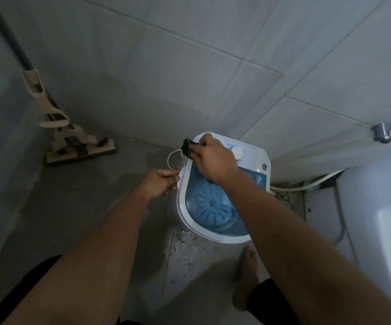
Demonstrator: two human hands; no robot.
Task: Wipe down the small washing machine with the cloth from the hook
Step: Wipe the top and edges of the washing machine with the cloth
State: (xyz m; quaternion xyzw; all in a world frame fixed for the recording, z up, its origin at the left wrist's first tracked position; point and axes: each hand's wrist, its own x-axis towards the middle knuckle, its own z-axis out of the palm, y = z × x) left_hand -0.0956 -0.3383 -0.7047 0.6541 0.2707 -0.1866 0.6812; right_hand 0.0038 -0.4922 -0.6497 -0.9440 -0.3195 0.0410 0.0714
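1. The small washing machine (pixel 222 188) stands on the wet floor (pixel 95 207) against the tiled wall (pixel 189 66), its blue lid showing the drum inside.
2. The right hand (pixel 215 158) is closed around a dark cloth (pixel 188 148), pressing it onto the far-left corner of the machine's white rim, just left of the control dial (pixel 237 152).
3. The left hand (pixel 159 184) is curled shut against the machine's left edge, pinching something white there; whether that is the rim itself or a loose piece, I cannot tell.
4. A white cord (pixel 173 158) loops on the floor just beyond the left hand.
5. Likely risks: the floor near the machine's front carries water drops (pixel 182 240) close to a bare foot (pixel 247 273), so leaning hard into the wipe could cause a slip. The light machine may shift if the bracing hand lets go. The cloth could snag the dial and turn it, or drag the cord.
6. A mop (pixel 77 146) leans at the far left, well apart.
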